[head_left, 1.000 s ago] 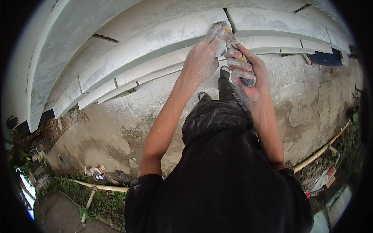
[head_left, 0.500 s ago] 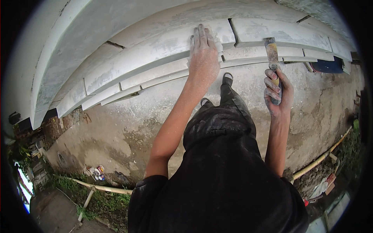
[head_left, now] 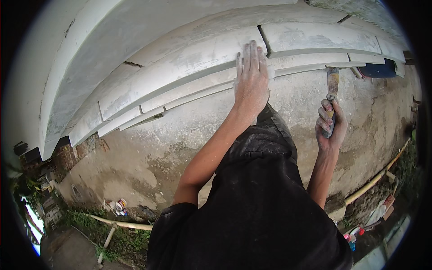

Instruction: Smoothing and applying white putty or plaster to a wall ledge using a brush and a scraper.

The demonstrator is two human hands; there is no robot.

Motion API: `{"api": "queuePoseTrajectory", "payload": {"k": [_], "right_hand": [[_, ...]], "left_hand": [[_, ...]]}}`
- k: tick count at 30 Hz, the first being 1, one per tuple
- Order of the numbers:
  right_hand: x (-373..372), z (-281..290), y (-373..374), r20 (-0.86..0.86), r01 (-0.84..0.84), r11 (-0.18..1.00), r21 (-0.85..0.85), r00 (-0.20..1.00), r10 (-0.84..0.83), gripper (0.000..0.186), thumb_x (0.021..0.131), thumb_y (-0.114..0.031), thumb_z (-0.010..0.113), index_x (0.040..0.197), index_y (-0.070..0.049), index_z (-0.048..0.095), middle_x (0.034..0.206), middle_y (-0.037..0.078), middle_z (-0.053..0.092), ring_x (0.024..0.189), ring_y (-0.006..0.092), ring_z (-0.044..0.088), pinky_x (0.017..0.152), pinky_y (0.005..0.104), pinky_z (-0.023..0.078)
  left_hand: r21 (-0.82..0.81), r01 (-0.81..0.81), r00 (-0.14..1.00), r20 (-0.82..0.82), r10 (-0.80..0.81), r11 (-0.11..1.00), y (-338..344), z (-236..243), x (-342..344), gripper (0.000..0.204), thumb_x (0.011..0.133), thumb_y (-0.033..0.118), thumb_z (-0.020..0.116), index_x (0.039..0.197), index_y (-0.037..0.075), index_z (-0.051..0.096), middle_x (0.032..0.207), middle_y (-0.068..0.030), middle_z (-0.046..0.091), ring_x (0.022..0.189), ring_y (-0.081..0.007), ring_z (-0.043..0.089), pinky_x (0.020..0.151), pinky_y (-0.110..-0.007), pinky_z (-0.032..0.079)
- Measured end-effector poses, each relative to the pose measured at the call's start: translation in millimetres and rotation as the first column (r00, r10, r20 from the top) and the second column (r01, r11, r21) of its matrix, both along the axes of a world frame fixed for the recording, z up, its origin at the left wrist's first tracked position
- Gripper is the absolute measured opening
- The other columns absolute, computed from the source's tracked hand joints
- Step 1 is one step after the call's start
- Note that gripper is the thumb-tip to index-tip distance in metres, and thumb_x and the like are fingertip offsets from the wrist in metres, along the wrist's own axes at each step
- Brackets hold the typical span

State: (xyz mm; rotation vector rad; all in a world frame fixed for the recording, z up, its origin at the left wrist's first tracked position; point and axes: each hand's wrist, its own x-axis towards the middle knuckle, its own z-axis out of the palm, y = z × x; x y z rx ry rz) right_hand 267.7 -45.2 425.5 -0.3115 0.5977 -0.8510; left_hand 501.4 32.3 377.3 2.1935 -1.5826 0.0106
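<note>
My left hand [head_left: 253,83] is dusted with white powder, its fingers stretched out along the lower part of a white panel [head_left: 189,56]. A thin pale sheet [head_left: 271,72] shows past the edges of this hand and is held under the palm; it looks like sandpaper, though most of it is covered. My right hand [head_left: 330,123], also dusty, is closed around the yellow and dark handle of a putty knife [head_left: 333,83]. Its wide blade points away from me, below the stepped panels at right, and its tip appears in front of their lower edge.
Dark gaps [head_left: 264,41] separate the stepped white panels. Beneath lies a stained concrete floor [head_left: 157,135]. A dark blue object [head_left: 380,69] sits at far right. Bamboo poles [head_left: 123,225] edge some grass, with small containers [head_left: 120,204] lying nearby at left.
My left hand has slid toward me and slightly right, the pale sheet moving with it. My right hand has lowered the putty knife toward me and moved it right.
</note>
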Motion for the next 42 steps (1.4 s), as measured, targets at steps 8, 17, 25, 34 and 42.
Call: {"api": "queuePoseTrajectory", "payload": {"k": [8,17,25,34,42], "right_hand": [[27,17,17,-0.09,-0.157,0.977,-0.146,0.985,0.145,0.032,0.106,-0.016,0.046,0.135,-0.004,0.045,0.086,0.005,0.05,0.053,0.0053,0.042,0.037,0.0166,0.034],[80,6,38,0.196,-0.508,0.86,0.05,0.849,0.49,0.041,0.106,-0.016,0.046,0.145,-0.006,0.04,0.091,0.01,0.055,0.058,0.007,0.047,0.038,0.0169,0.038],[91,-4,36,0.455,-0.504,0.784,0.363,0.83,0.322,0.02,0.108,-0.016,0.043,0.119,0.0,0.046,0.089,0.007,0.048,0.057,0.0068,0.043,0.034,0.0177,0.038],[104,11,49,0.421,-0.435,0.824,0.364,0.866,0.271,0.018,0.108,-0.016,0.042,0.114,0.001,0.045,0.083,0.006,0.047,0.055,0.0057,0.041,0.032,0.0176,0.036],[107,-4,38,0.539,-0.471,0.775,0.421,0.817,0.204,0.019,0.109,-0.017,0.041,0.109,0.002,0.044,0.086,0.007,0.047,0.057,0.0056,0.042,0.031,0.0165,0.035]], "left_hand": [[-0.149,-0.008,0.988,-0.153,-0.015,0.989,14,16,-10,0.081,0.076,-0.009,0.058,0.153,-0.006,0.033,0.164,-0.026,0.022,0.153,-0.0413,0.02,0.124,-0.058,0.017],[-0.153,0.077,0.932,-0.34,-0.126,0.985,57,0,15,0.085,0.07,-0.014,0.053,0.152,0.002,0.039,0.157,-0.0187,0.04,0.149,-0.0378,0.032,0.124,-0.056,0.022],[-0.124,0.12,0.976,-0.165,-0.14,0.985,52,11,15,0.084,0.07,-0.011,0.064,0.149,-0.004,0.038,0.158,-0.0227,0.038,0.147,-0.0386,0.036,0.122,-0.052,0.028],[-0.128,0.18,0.96,-0.192,-0.202,0.975,46,11,25,0.088,0.067,-0.013,0.064,0.15,-0.005,0.037,0.156,-0.0232,0.038,0.146,-0.0391,0.036,0.122,-0.05,0.03],[-0.138,0.167,0.966,-0.177,-0.19,0.976,41,18,21,0.083,0.069,-0.013,0.065,0.148,-0.005,0.039,0.156,-0.0232,0.038,0.146,-0.0399,0.036,0.122,-0.05,0.031]]}}
